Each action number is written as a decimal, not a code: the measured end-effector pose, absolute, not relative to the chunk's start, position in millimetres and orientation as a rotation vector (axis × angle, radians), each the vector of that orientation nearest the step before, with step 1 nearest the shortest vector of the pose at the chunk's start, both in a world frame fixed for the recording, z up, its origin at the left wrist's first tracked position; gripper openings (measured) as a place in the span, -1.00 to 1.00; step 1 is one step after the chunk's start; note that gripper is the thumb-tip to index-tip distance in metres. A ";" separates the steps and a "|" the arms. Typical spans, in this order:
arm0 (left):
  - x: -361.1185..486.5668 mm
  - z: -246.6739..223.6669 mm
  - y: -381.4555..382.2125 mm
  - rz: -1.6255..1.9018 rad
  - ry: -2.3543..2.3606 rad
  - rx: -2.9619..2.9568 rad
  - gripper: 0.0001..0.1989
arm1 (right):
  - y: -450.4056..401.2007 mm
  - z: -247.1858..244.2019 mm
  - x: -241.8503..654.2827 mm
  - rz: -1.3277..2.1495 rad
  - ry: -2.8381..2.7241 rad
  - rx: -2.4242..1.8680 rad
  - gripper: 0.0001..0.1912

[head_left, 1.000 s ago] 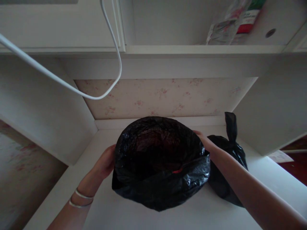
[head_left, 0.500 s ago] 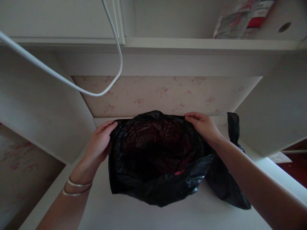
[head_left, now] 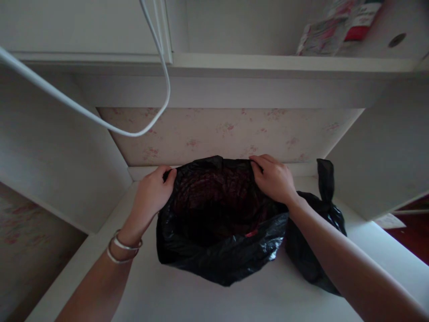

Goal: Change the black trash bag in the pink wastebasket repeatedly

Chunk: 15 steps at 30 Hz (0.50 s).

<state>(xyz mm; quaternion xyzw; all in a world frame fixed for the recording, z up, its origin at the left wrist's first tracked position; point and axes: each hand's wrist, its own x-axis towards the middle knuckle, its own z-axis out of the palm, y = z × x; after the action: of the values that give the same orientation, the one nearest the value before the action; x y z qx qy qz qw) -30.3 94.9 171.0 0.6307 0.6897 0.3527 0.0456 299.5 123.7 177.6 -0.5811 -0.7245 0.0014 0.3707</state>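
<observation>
A black plastic bag (head_left: 228, 259) stands with its mouth wide on the white surface, its inside dark and reddish, with a small red bit near the front rim. My left hand (head_left: 152, 192) pinches the bag's rim at the back left, thumb on top. At the back right, my right hand (head_left: 273, 176) grips the same rim between thumb and fingers. Behind my right forearm sits a second black bag (head_left: 326, 214), knotted at the top and partly hidden by the arm. What lies deep in the first bag is too dark to tell.
A white cable (head_left: 134, 133) hangs in a loop at the upper left. Above is a white shelf (head_left: 284, 62) with clear and red packages (head_left: 323, 36) at the right. White side panels flank the surface, and flowered wallpaper (head_left: 208, 134) is behind.
Both hands have moved inward along the rim, closer to each other, and the bag's mouth is a little narrower. More of the knotted bag shows beside my right arm.
</observation>
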 end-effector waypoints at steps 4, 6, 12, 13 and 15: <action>-24.5 169.5 85.2 1.265 2.158 2.238 -0.62 | 114.5 176.6 300.2 -0.409 -1.964 -1.341 -0.62; -24.7 169.2 84.3 1.317 2.119 2.279 -0.62 | 114.0 175.7 301.4 -0.448 -1.929 -1.317 -0.63; -31.5 171.2 99.6 0.966 2.126 2.157 -0.63 | 132.9 174.6 300.3 -0.234 -2.034 -1.550 -0.65; -32.6 172.0 102.5 0.884 2.106 2.168 -0.64 | 137.0 174.5 299.3 -0.210 -2.063 -1.560 -0.68; -33.4 174.3 106.6 0.790 2.081 2.202 -0.64 | 143.4 175.0 296.5 -0.198 -2.078 -1.571 -0.72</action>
<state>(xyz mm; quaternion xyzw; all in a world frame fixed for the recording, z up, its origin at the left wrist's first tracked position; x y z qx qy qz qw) -33.4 106.6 174.3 0.7033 0.6646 0.2523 0.0050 296.5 143.4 175.0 -0.5803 -0.7678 -0.0730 0.2615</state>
